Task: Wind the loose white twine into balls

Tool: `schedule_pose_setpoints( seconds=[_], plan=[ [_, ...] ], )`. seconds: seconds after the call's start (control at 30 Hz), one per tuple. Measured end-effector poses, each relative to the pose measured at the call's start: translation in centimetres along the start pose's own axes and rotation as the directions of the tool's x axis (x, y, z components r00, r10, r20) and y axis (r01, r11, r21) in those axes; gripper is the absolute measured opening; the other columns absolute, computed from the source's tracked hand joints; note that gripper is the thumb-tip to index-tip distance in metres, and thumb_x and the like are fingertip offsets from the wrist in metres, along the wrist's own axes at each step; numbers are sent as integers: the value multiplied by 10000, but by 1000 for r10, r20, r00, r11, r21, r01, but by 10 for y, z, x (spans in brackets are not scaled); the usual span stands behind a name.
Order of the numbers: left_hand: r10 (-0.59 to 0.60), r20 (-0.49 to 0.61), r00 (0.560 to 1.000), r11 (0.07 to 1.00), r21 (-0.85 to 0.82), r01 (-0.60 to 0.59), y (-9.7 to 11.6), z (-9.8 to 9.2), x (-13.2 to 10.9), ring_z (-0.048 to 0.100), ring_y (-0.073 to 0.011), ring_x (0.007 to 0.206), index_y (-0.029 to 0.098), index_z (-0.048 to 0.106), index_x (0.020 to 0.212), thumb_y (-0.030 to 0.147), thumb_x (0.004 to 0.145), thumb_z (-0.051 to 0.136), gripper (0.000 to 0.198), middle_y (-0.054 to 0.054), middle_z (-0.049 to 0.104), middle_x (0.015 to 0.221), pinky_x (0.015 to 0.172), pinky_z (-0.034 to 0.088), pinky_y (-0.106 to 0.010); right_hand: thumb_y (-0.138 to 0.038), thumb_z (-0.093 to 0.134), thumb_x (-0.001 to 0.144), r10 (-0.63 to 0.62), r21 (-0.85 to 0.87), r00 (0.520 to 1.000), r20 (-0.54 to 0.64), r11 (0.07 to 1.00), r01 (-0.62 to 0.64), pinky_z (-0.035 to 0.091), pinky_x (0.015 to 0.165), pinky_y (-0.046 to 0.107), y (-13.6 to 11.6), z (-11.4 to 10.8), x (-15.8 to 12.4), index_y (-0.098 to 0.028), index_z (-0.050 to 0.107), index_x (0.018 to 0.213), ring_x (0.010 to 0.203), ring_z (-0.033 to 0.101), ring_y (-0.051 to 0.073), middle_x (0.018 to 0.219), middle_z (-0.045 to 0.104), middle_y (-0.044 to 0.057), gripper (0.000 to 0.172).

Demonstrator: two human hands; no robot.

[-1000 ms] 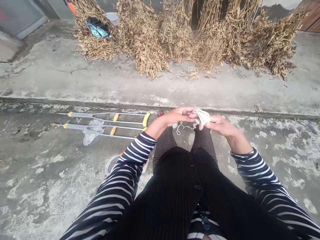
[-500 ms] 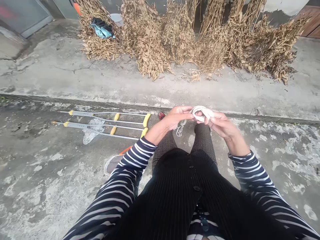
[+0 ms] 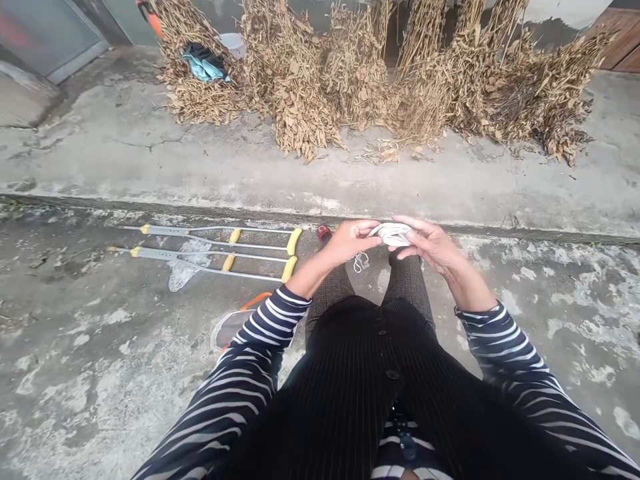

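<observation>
Flattened and drawn tighter since the earlier frame: bundle [image 3: 391, 234] of white cord, held at centre frame, above the knees [image 3: 411, 283]; its long axis lying nearly level, running left to right between the hands; left hand [image 3: 351, 242] closed narrowly on the left end, fingertips [image 3: 367, 228] curled over the top; right hand [image 3: 431, 245] more open, fingers [image 3: 410, 223] spread across the right end, thumb out of clear sight; left hand apparently the nearer by a little, overlapping more of the bundle; loose cord [image 3: 359, 263] hanging in a small tangle below the left wrist, its link to the bundle impossible to make out; two crutches [image 3: 215, 250] with yellow grips lying side by side at left of centre, over a plastic bag [image 3: 184, 267]; sandal [image 3: 229, 330] with an orange strap just beyond the left sleeve [image 3: 260, 330]; dried stalks [image 3: 300, 87] piled in a row along the top of the frame, beyond a low concrete step [image 3: 200, 215]; a blue cloth [image 3: 205, 65] lying on the stalks at upper left.
</observation>
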State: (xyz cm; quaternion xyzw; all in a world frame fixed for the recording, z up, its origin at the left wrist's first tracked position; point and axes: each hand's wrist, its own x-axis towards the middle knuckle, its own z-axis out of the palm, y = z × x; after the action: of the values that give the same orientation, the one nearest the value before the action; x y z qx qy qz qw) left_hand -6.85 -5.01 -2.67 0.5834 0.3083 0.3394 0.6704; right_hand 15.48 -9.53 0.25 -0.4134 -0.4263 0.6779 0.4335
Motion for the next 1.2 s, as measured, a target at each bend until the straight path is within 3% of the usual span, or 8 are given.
schedule_pose_setpoints(
  seconds=[0.2, 0.33, 0.53, 0.7, 0.87, 1.0, 1.07, 1.2],
  plan=[
    [-96, 35, 995, 995, -13, 96, -3, -3, -3, 707, -172, 766, 101, 697, 1114, 412, 739, 828, 504, -83, 769, 833, 793, 540, -314, -369, 1008, 511, -18, 47, 968, -250, 998, 31, 659, 630, 245, 13, 1, 7, -195, 835, 821, 679, 768, 174, 812, 807, 45, 394],
    [-92, 35, 995, 996, 3, 92, -3, -10, -2, 675, -144, 680, 101, 719, 996, 422, 756, 801, 409, -54, 743, 730, 750, 534, -297, -354, 1017, 492, 32, 80, 963, -267, 997, -11, 676, 668, 280, 18, -5, 6, -185, 833, 826, 695, 779, 198, 811, 810, 63, 417],
    [58, -146, 988, 997, 56, -50, -12, -9, 16, 645, -134, 645, 113, 728, 786, 404, 791, 747, 291, -33, 713, 671, 722, 532, -283, -374, 1023, 471, 85, 135, 967, -238, 989, -54, 671, 664, 258, 19, 1, 6, -183, 831, 834, 660, 767, 176, 829, 812, 65, 454],
    [-23, -126, 992, 996, 78, 33, -36, 8, 17, 643, -125, 621, 110, 733, 804, 389, 846, 698, 285, -45, 725, 693, 690, 534, -275, -415, 1001, 514, -80, 44, 935, -345, 994, 101, 661, 704, 338, 21, 4, 20, -187, 816, 844, 705, 759, 200, 871, 811, 73, 442],
    [-107, -69, 992, 962, 243, 121, -48, 30, 4, 602, -97, 542, 140, 651, 675, 323, 894, 618, 288, -13, 674, 614, 609, 488, -227, -456, 931, 607, -309, -246, 826, -471, 946, 213, 615, 681, 392, 43, -9, 39, -206, 804, 825, 644, 694, 190, 901, 791, 64, 355],
    [-215, 54, 975, 956, 213, 199, -32, 30, 1, 616, -106, 547, 140, 637, 658, 262, 852, 633, 230, -22, 683, 615, 590, 483, -227, -446, 794, 782, -544, -613, 771, -330, 745, 263, 569, 925, 461, 65, -22, 47, -243, 818, 840, 895, 714, 260, 1004, 778, 76, 212],
    [-209, 74, 975, 975, 91, 202, -20, 23, 1, 641, -117, 580, 124, 670, 703, 260, 842, 644, 196, -45, 707, 649, 631, 510, -246, -435, 740, 829, -567, -693, 794, -219, 663, 282, 517, 1029, 478, 71, -29, 48, -252, 819, 849, 1010, 704, 284, 1000, 779, 83, 200],
    [-179, 75, 981, 982, -48, 183, -3, 3, 5, 686, -139, 653, 100, 700, 749, 298, 851, 650, 228, -89, 744, 730, 714, 532, -271, -427, 690, 854, -515, -737, 850, -115, 618, 275, 509, 1036, 489, 75, -40, 46, -256, 823, 851, 1015, 699, 281, 1010, 779, 81, 217]
  ],
)
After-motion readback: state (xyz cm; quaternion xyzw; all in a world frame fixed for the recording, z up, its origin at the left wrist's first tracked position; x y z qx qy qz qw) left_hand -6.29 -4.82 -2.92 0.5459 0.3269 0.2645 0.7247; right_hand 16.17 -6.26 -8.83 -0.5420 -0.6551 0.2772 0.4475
